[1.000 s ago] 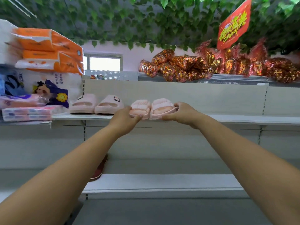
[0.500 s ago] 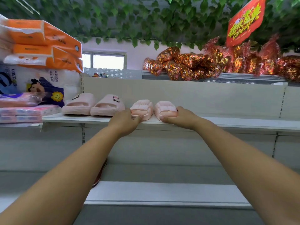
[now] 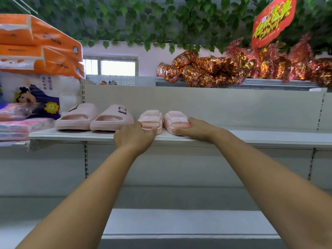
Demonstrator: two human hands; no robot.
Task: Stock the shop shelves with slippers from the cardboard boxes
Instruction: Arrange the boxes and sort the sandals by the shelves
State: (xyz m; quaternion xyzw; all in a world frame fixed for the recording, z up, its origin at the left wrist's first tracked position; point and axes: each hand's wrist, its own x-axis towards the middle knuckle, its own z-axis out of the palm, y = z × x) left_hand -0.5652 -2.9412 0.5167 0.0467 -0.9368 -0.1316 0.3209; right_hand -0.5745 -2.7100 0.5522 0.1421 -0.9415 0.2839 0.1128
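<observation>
The left ribbed slipper (image 3: 150,118) and right ribbed slipper (image 3: 177,118) are now sitting flat on the shelf (image 3: 269,137), further in than a second ago, a gap opening between them. The right hand (image 3: 195,129) is pinching its slipper's heel, fingers above, thumb at the sole. The left hand (image 3: 134,137) is covering its own fingers; its grip cannot be told.

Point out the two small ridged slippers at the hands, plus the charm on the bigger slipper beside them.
Left small slipper (image 3: 150,117), head view: upper ridged strap.
Right small slipper (image 3: 175,117), head view: upper ridged strap.
Charm (image 3: 122,109), head view: its middle.
</observation>
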